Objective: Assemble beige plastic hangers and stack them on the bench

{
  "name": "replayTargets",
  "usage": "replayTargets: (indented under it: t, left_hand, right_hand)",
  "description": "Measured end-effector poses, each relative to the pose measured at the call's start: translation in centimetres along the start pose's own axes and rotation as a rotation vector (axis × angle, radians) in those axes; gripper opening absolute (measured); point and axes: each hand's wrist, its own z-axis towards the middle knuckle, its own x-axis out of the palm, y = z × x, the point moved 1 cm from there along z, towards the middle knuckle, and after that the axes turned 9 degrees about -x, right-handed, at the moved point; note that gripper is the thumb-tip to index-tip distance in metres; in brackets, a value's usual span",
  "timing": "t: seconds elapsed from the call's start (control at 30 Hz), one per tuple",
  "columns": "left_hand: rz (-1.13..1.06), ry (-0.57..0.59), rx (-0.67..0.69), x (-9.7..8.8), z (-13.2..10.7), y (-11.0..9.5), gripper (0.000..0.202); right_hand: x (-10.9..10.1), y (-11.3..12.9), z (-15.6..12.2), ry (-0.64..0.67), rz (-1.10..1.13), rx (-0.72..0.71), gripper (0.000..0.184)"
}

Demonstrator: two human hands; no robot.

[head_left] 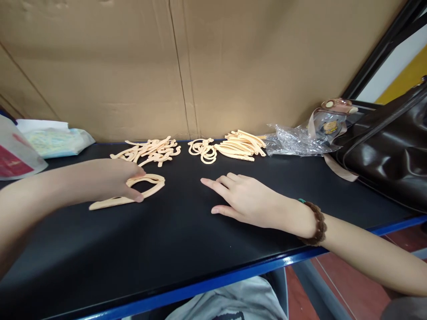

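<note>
My left hand (pixel 111 180) rests on the black table (pixel 173 249), its fingers curled over a small stack of pale peach curved strips (pixel 147 184) that lie flat under the fingertips. My right hand (pixel 242 198) lies open on the table, fingers stretched toward the left, touching nothing; a brown bead bracelet (pixel 316 222) circles its wrist. Behind the hands lie three loose heaps of the same peach pieces: tangled strips (pixel 150 151), rings (pixel 203 150) and stacked curved strips (pixel 242 144).
A cardboard wall (pixel 200 66) closes the back. A dark brown leather bag (pixel 387 151) and crumpled clear plastic (pixel 300 138) sit at the right. White and blue bags (pixel 50 140) lie at the far left. The table's blue front edge (pixel 233 275) runs near my lap.
</note>
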Motion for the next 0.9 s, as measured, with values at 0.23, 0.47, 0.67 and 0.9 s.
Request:
replayTargets:
  t: [0.23, 0.47, 0.67, 0.9]
  left_hand:
    - [0.168, 0.114, -0.091, -0.7, -0.1, 0.7, 0.038]
    - [0.154, 0.12, -0.11, -0.3, 0.4, 1.8, 0.041]
    - [0.177, 0.118, -0.09, -0.5, 0.2, 1.2, 0.034]
    - [0.115, 0.138, -0.103, -0.6, -0.2, 0.7, 0.016]
  right_hand:
    - [0.0, 0.1, 0.0, 0.015, -0.02, 0.002, 0.057]
    - [0.1, 0.1, 0.0, 0.024, -0.022, -0.001, 0.057]
    - [0.2, 0.2, -0.1, 0.001, -0.024, -0.005, 0.055]
    - [0.1, 0.1, -0.1, 0.025, -0.025, -0.001, 0.055]
